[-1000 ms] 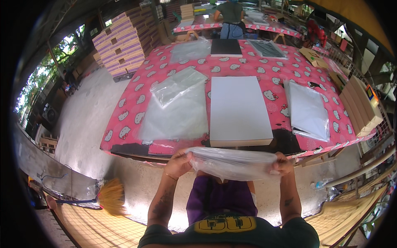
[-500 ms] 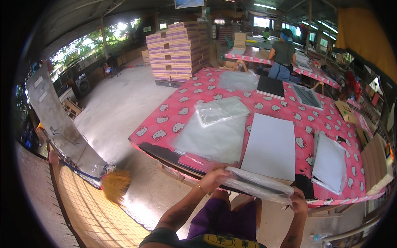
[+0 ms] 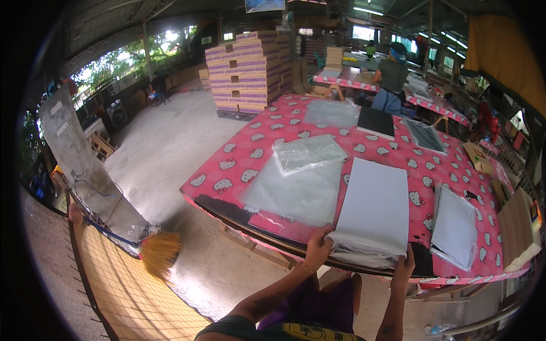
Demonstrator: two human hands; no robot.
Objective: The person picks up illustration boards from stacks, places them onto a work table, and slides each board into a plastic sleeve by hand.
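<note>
A clear plastic bag (image 3: 364,250) is stretched between my two hands at the table's near edge. My left hand (image 3: 318,250) pinches its left side, and my right hand (image 3: 403,265) has its fingers closed on the right side. The bag's far edge lies over the near end of a tall white sheet stack (image 3: 374,196), which rests flat on the table. Left of that stack lies a pile of clear plastic bags (image 3: 296,196), with a smaller folded clear plastic packet (image 3: 310,153) across its far end.
The table has a pink patterned cover (image 3: 230,165). White sheets in clear plastic (image 3: 455,227) and brown cartons (image 3: 520,230) lie to the right. A black board (image 3: 376,121) sits farther back. Stacked boxes (image 3: 244,74), a co-worker (image 3: 391,77) and a broom (image 3: 159,253) stand around.
Both hands have brought the plastic bag closer over the near end of the white stack. My left hand shifted right, and the bag now overlaps the sheets.
</note>
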